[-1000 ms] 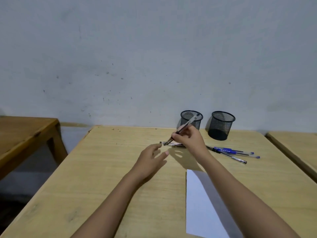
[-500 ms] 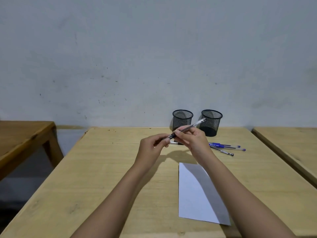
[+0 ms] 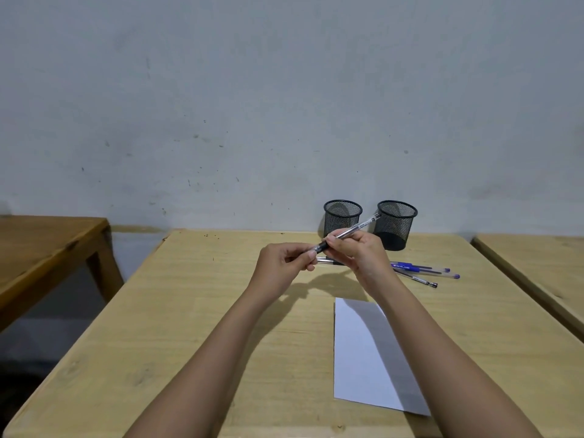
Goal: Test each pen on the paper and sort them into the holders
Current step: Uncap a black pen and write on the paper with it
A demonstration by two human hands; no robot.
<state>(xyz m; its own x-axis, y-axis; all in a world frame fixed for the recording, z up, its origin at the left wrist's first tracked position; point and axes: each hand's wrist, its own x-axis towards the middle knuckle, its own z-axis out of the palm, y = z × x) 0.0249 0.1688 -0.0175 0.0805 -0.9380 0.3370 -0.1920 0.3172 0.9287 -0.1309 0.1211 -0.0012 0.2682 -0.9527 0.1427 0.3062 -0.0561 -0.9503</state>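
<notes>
Two bare forearms reach forward from the bottom edge over a pale wooden counter [image 3: 189, 311]. A white sheet of paper [image 3: 363, 352] lies flat on the counter just under the right forearm, which covers its right side. Beyond the paper, both hands are raised a little above the counter and meet on one pen [image 3: 350, 230]. The left hand [image 3: 281, 263] has its fingers curled and pinches the pen's dark lower end between thumb and fingertips. The right hand [image 3: 360, 254] pinches the clear barrel just beside it. The pen slants up and to the right, its far end showing in front of the two holders. Another pen [image 3: 327, 261] lies on the counter, mostly hidden behind the hands. To the right of the right hand, three loose pens [image 3: 420, 270] lie close together, two of them blue. Farther back, near the wall, two black mesh holders stand upright side by side, the left holder [image 3: 342, 218] and the right holder [image 3: 395, 224]. Through the mesh of each, only its own far wall and dark base show. A grey, scuffed wall [image 3: 284, 105] fills the background.
</notes>
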